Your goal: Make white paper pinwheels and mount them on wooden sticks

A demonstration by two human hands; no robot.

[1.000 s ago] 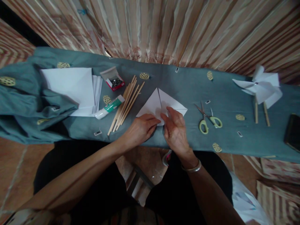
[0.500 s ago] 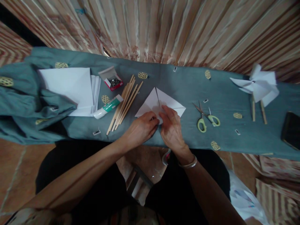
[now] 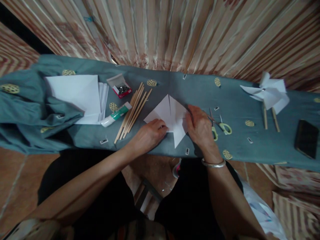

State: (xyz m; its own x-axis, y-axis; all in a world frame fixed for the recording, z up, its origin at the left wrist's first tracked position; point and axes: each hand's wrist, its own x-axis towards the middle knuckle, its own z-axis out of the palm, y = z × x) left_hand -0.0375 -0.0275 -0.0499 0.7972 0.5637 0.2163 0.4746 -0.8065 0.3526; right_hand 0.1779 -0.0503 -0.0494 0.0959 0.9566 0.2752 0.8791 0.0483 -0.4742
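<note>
A white paper square [image 3: 162,113] with slits cut in from its corners lies on the cloth in front of me. One of its cut points hangs toward the table's front edge. My left hand [image 3: 153,133] is closed on the paper near its middle, fingers curled and pressing down. At the paper's right side, my right hand [image 3: 200,125] grips the edge between thumb and fingers, though its fingertips are partly hidden. Just beyond that hand are green-handled scissors [image 3: 226,129], partly covered by it. Several thin wooden sticks [image 3: 133,113] lie left of the paper.
Left of the sticks are a glue tube [image 3: 117,114], an open box of small metal pins [image 3: 122,89] and a stack of white paper [image 3: 75,96]. A finished paper pinwheel [image 3: 272,91] rests at the right, near a dark phone [image 3: 307,138]. A patterned green cloth [image 3: 200,90] covers the table.
My right hand has moved from the paper's middle out to its right side. A cut point now shows at the lower front. My left hand stays near the middle.
</note>
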